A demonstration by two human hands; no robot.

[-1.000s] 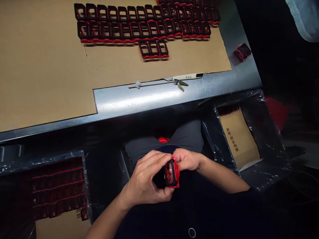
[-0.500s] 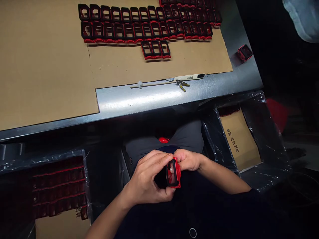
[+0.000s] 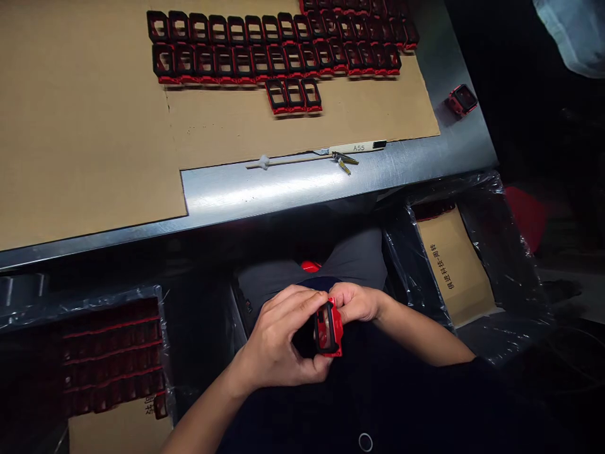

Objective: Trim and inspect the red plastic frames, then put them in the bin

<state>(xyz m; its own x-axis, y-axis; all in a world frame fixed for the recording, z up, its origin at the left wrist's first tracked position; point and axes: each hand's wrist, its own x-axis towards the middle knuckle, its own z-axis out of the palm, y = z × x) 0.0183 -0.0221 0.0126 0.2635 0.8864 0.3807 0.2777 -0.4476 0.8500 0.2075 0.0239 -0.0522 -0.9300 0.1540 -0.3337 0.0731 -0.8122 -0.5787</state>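
Observation:
Both hands meet over my lap, below the table edge, on one small red and black frame (image 3: 329, 329). My left hand (image 3: 278, 343) wraps its fingers round the frame's left side, thumb underneath. From the right, my right hand (image 3: 357, 302) pinches the frame's top edge with closed fingers. The frame stands on edge between them. On the cardboard sheet (image 3: 85, 120) at the far side of the table lie rows of several identical frames (image 3: 278, 47), with three more (image 3: 293, 94) in a short row in front of them.
A pen-like tool marked A55 (image 3: 357, 147), a thin stick (image 3: 283, 161) and a small clip lie on the steel table (image 3: 283, 186). One frame (image 3: 462, 99) sits alone at the right edge. A plastic-lined box (image 3: 108, 353) of frames stands lower left; another lined box (image 3: 454, 265) right.

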